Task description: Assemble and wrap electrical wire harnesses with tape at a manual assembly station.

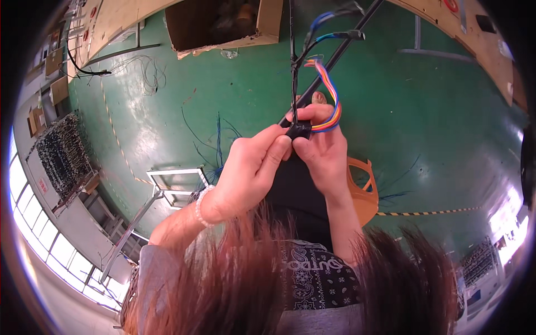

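Both hands meet at a black-taped junction of a wire harness (299, 130) in the middle of the view. My left hand (245, 164), with a pale beaded bracelet on its wrist, pinches the harness from the left. My right hand (326, 153) grips it from the right, thumb near the left fingertips. A bundle of coloured wires (338, 106) in red, yellow, pink and blue loops out of the right hand up to a small pale connector (314, 60). Upward from the hands runs a thin black taped branch (293, 84). Branches with blue wires (329, 37) spread out above.
A dark bar (343, 47) slants up to the right behind the harness. An open cardboard box (223, 42) lies ahead on the green floor. An orange plastic stool (362, 192) is right of my legs, a white metal frame (177, 181) to the left. Loose wires (219, 142) lie nearby.
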A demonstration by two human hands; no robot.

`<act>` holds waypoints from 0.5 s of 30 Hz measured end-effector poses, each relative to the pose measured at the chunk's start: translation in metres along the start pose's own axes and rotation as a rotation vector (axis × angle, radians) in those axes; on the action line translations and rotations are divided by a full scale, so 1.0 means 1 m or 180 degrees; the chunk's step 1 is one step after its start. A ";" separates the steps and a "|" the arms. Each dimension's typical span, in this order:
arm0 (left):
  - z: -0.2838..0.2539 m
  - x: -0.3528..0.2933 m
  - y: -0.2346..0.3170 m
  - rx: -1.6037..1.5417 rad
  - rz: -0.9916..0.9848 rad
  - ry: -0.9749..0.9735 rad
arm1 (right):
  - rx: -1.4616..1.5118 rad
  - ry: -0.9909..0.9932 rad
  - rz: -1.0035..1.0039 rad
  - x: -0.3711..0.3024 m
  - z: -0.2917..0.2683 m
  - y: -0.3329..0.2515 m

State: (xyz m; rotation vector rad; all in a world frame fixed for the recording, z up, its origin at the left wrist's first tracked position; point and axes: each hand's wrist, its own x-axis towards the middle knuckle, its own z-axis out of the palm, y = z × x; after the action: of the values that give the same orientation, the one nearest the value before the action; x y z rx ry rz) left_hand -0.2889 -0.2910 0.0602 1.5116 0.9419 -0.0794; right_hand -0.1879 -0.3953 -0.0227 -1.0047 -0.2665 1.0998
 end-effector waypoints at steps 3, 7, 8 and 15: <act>0.002 0.000 0.002 0.0719 0.0342 0.0149 | 0.0240 0.0425 0.0355 -0.010 0.026 -0.020; 0.007 0.011 -0.008 0.1566 0.0830 0.0277 | 0.0336 0.1331 0.0507 -0.018 0.040 -0.008; 0.007 0.013 -0.010 0.1541 0.0849 0.0295 | 0.0035 0.1563 0.0389 -0.015 0.044 -0.009; 0.009 0.013 -0.010 0.1111 0.1163 0.0177 | -0.0236 0.1616 0.0892 -0.021 0.036 -0.052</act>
State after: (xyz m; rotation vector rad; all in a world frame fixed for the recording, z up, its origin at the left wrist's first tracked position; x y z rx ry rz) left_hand -0.2816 -0.2939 0.0430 1.9977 0.7043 0.0660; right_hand -0.1882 -0.3983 0.0440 -1.3783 0.2528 1.0482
